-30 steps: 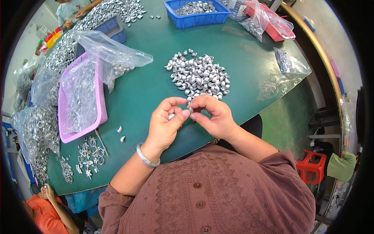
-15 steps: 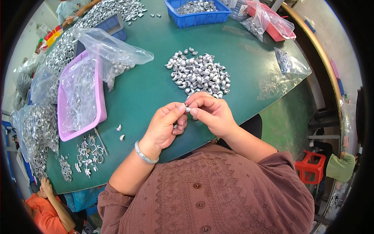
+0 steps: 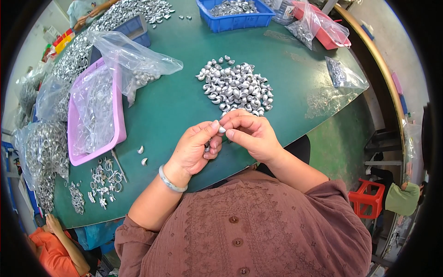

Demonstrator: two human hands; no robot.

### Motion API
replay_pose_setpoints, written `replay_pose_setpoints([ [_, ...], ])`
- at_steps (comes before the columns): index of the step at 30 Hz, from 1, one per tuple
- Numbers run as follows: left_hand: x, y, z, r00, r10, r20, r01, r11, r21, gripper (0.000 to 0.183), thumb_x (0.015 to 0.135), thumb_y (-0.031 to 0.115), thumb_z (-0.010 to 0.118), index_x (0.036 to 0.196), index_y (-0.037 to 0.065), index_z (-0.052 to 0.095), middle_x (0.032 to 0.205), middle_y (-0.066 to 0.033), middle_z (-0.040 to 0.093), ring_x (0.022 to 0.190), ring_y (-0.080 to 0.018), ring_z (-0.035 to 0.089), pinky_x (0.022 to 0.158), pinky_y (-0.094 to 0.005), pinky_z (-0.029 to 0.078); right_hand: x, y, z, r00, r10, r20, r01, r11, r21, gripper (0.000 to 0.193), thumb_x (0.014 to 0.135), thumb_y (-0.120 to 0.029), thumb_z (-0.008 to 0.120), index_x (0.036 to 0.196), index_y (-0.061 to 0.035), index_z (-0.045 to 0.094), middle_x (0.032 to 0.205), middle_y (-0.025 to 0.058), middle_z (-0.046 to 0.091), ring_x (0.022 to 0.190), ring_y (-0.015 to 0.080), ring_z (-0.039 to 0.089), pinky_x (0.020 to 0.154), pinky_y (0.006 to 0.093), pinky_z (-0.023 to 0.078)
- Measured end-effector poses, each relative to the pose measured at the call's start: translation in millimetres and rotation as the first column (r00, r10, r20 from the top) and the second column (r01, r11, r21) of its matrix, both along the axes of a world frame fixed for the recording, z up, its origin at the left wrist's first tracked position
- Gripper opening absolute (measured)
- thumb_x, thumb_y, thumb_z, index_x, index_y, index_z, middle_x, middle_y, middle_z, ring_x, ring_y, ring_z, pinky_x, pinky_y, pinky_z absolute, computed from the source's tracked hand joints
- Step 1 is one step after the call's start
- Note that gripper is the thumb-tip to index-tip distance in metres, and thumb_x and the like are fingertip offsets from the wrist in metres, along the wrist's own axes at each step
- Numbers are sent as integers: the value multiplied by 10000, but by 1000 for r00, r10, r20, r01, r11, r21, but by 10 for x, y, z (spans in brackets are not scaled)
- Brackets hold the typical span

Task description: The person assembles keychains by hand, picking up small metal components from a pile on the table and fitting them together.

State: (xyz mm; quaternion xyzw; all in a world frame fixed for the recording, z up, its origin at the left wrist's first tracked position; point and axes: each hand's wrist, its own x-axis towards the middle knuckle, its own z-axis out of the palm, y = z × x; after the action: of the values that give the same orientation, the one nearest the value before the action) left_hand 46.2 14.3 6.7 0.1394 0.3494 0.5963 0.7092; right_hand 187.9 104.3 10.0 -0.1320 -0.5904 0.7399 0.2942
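A small silvery curved metal piece (image 3: 222,130) is pinched between the fingertips of my two hands, just in front of the pile. My left hand (image 3: 194,147) is closed, its thumb and forefinger on the piece's left side. Something silvery also shows among its curled lower fingers, too small to name. From the right, my right hand (image 3: 251,133) grips the same piece with thumb and fingers. Right beyond my fingers lies a pile of like curved metal pieces (image 3: 237,85) on the green table (image 3: 170,99). Two single curved pieces (image 3: 140,150) rest left of my left hand.
At left stand a purple basket (image 3: 121,115) with plastic bags and a bag of rings (image 3: 44,147). Loose rings (image 3: 106,177) lie near the front edge. Farther off are a blue tray (image 3: 235,23) and a red tray (image 3: 330,39). A person in orange (image 3: 55,254) sits lower left.
The piece between my fingertips has turned slightly and more of its surface shows. My hands stay in nearly the same place. At the far upper left, another person's arm has shifted.
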Motion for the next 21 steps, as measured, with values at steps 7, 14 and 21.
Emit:
replay_pose_setpoints([
  [7, 37, -3, -11, 990, 35, -135, -35, 999, 2, 200, 852, 252, 536, 760, 74, 539, 559, 13, 450, 473, -65, 377, 398, -167, 266, 15, 9, -19, 999, 15, 42, -14, 1000, -14, 60, 783, 6, 568, 827, 18, 607, 965, 56, 527, 853, 101, 518, 729, 217, 430],
  [14, 49, 0, 11, 967, 82, -243, -96, 994, -45, 180, 838, 232, 560, 749, 76, 552, 544, 22, 446, 462, -60, 375, 393, -168, 246, 27, 9, -33, 998, 30, 55, -25, 996, -88, 111, 781, -9, 550, 870, 16, 612, 1016, 72, 526, 868, 120, 512, 774, 251, 411],
  [21, 26, 2, 13, 968, 63, -241, -83, 994, -75, 201, 839, 250, 554, 744, 73, 550, 535, 17, 446, 451, -62, 374, 385, -171, 241, 35, -7, 15, 995, 34, 94, -22, 992, -121, 98, 806, -10, 528, 848, 24, 611, 974, 52, 537, 868, 107, 518, 792, 247, 418],
])
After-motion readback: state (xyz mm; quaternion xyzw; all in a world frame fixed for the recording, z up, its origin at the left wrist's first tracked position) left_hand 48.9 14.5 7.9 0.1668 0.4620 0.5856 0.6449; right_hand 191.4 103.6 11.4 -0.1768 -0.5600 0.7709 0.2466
